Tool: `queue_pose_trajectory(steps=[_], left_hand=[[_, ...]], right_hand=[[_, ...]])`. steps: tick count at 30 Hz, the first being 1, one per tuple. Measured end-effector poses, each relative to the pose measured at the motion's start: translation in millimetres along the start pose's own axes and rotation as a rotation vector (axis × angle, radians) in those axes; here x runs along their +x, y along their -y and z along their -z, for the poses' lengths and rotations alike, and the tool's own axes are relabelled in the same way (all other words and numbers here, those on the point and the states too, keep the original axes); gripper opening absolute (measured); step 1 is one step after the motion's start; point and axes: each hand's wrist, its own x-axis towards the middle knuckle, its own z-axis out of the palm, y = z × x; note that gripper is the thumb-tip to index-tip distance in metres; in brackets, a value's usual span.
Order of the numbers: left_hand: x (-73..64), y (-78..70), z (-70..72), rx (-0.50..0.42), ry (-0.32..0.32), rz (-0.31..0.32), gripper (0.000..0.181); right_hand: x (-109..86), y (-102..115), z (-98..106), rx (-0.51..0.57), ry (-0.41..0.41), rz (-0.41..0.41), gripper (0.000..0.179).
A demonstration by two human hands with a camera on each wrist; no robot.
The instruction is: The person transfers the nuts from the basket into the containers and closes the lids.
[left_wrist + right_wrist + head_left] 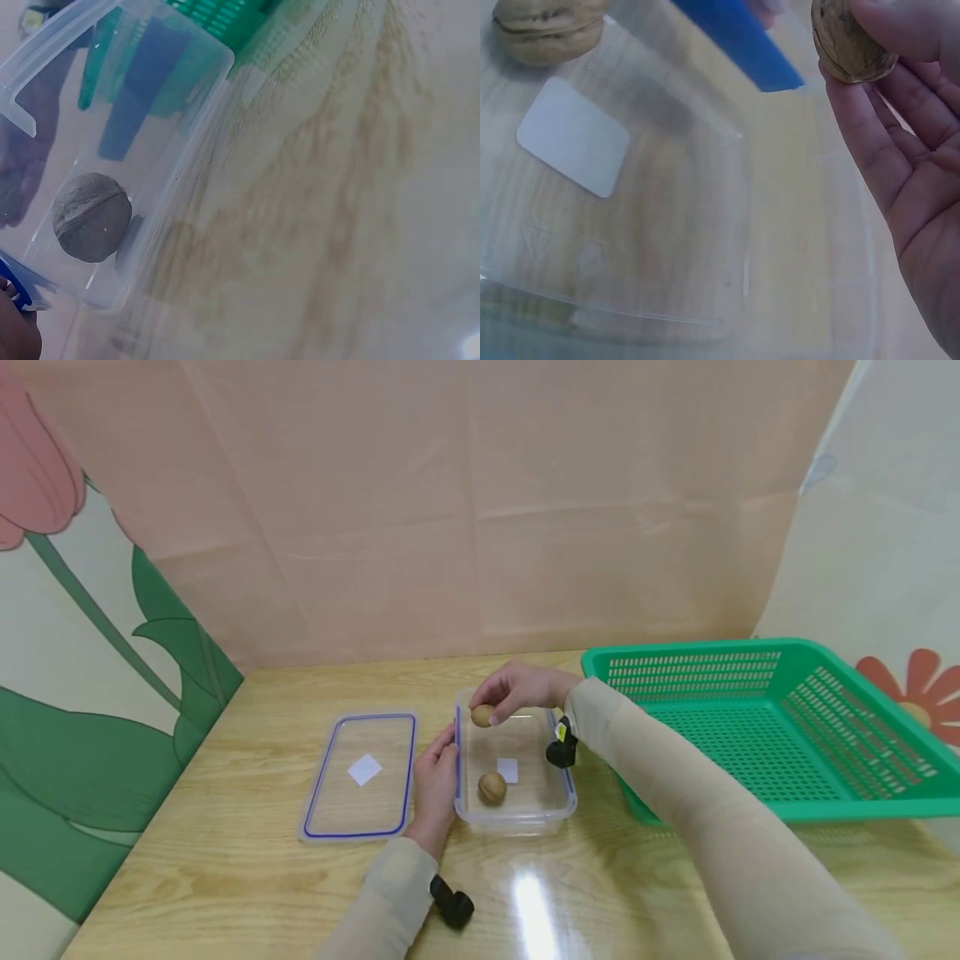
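- Head view: my right fingers [493, 682] pinch one walnut [481, 716] above the clear box [517, 818]; the second walnut [492, 787] lies inside. My left fingers [437, 747] lie nearly straight along its side, seemingly steadying it.
- Left wrist: the second walnut shows through the wall.
- Right wrist: thumb and fingers part only a walnut's width, likely against slipping.

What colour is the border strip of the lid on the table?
The border strip of the lid is blue, best seen in the head view.
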Motion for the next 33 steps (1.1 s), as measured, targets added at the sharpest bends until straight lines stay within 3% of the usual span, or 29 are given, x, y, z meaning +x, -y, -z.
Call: queue_pose_trajectory(steps=[10,15,21,28,33], left_hand=[[-0.7,-0.1,-0.5,0.021,-0.009,-0.004,0.034],[-1.5,-0.9,0.4,0.044,0.007,-0.01,0.035],[-0.3,-1.5,0.5,0.04,0.003,-0.005,0.035],[-15.6,-28.3,0.2,0.04,0.028,0.019,0.036],[-21.5,-36.2,-0.3,0.059,0.019,0.025,0.036]], right_hand=[[16.2,-14.3,-13.2,0.039,0.159,-0.055,0.042],[20.4,-20.8,-17.6,0.028,0.17,-0.104,0.042],[26.4,-28.4,-19.2,-0.005,0.172,-0.106,0.042],[30.6,-34.0,-21.3,-0.035,0.183,-0.126,0.042],[32.0,-36.5,-24.4,-0.049,0.184,-0.146,0.042]])
